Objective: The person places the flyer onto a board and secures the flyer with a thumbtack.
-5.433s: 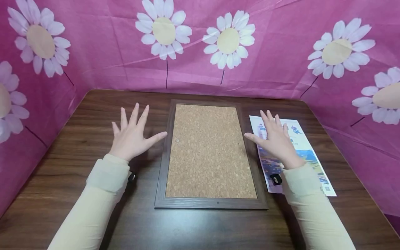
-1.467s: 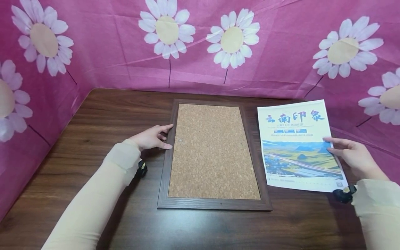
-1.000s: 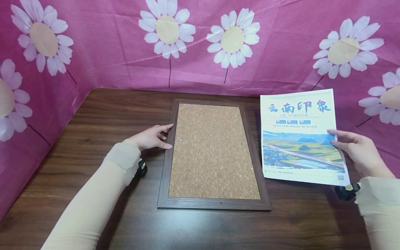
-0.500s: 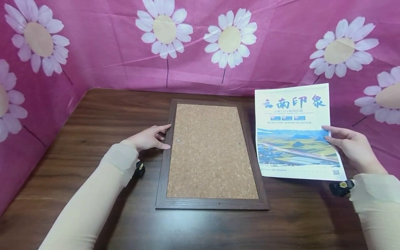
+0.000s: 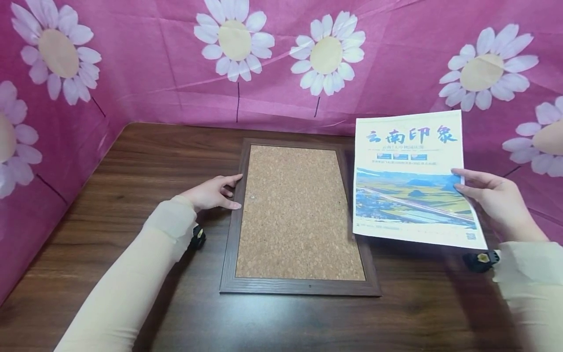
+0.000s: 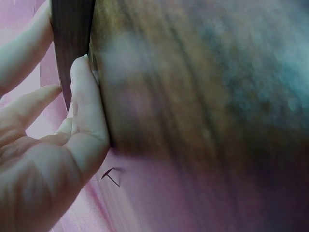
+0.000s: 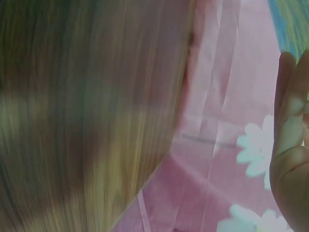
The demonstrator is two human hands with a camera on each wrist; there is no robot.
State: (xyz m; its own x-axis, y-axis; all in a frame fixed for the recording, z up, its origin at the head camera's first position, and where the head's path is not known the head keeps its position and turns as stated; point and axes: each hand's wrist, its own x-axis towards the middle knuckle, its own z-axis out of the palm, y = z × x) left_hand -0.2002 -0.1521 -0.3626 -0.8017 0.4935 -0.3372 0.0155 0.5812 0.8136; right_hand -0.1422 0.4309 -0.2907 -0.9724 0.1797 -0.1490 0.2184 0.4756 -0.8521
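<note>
A cork board (image 5: 299, 215) in a dark wood-look frame lies flat in the middle of the table. My left hand (image 5: 208, 193) touches the frame's left edge with index fingertip and thumb. In the left wrist view the thumb (image 6: 87, 104) lies straight against the frame's side (image 6: 72, 34). On the right, my right hand (image 5: 506, 205) pinches a printed poster (image 5: 413, 193) by its right edge. The poster shows large characters above a field landscape, and its left edge overlaps the frame's right side in the head view. A strip of the poster (image 7: 294, 19) shows in the right wrist view.
The dark wood-grain table (image 5: 145, 161) ends at a pink cloth backdrop (image 5: 154, 58) with large white daisies, behind and on both sides. Small black wrist cameras (image 5: 481, 259) sit at the cream sleeve cuffs (image 5: 171, 222).
Both hands first hovered with spread fingers, the poster flat on the table. The right hand has since taken the poster, raised it and brought it left; the left hand has come to the frame's edge.
</note>
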